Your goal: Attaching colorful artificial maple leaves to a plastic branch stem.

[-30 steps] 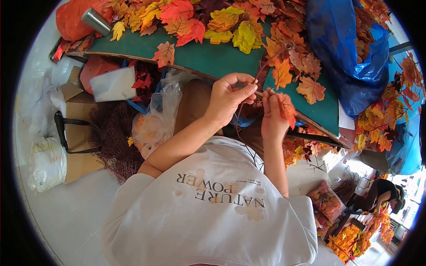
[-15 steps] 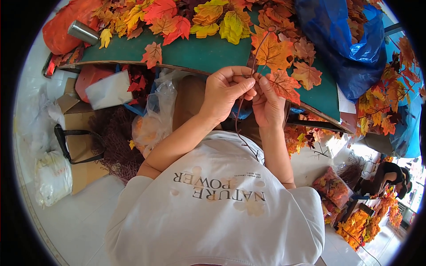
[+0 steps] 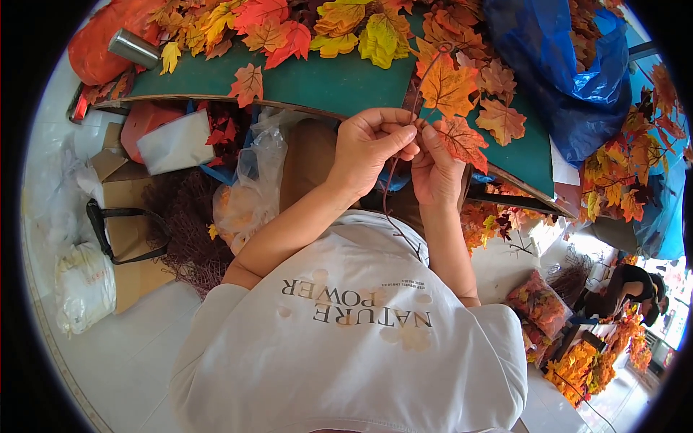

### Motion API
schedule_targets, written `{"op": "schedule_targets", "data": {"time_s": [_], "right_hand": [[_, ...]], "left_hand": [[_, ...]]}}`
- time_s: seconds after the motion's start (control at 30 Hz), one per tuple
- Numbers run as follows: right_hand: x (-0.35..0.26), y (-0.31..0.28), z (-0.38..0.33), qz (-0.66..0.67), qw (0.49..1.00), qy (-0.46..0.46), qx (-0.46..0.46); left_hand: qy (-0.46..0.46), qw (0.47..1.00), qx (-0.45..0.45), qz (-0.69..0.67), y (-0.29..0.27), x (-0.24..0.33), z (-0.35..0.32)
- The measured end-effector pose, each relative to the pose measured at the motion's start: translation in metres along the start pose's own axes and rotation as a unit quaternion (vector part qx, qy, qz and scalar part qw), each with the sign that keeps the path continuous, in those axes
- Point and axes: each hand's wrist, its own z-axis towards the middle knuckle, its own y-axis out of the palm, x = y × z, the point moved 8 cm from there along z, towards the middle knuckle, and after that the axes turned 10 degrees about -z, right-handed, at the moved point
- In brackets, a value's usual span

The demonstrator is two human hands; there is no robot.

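Thin brown stem [image 3: 393,195] with orange leaves [image 3: 451,108] held just over the near edge of the green desk [image 3: 325,83]. Left hand [image 3: 372,148] and right hand [image 3: 437,169] touching, both grips pinched on stem. Loose leaf pile [image 3: 289,29] and blue bag [image 3: 556,65] crowd the far side; bare strip along near edge.

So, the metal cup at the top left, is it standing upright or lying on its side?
On its side. The metal cup shows its long wall, resting tilted against the orange bag.
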Motion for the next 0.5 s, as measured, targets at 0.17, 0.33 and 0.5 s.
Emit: {"op": "schedule_targets", "data": {"time_s": [0.17, 0.33, 0.5], "right_hand": [[-0.0020, -0.0016, 0.0017, -0.020, 1.000, -0.008, 0.020], [-0.0069, -0.0036, 0.0034, -0.073, 0.996, -0.030, 0.029], [-0.0085, 0.0024, 0.0018, -0.128, 0.989, -0.070, -0.028]], "left_hand": [[0.001, 1.000, -0.001, 0.001, -0.0002, 0.0005, 0.0024], [0.006, 1.000, -0.010, 0.004, -0.0012, 0.0017, 0.0041], [0.005, 1.000, -0.023, 0.018, -0.0070, 0.0007, 0.0054]]}}
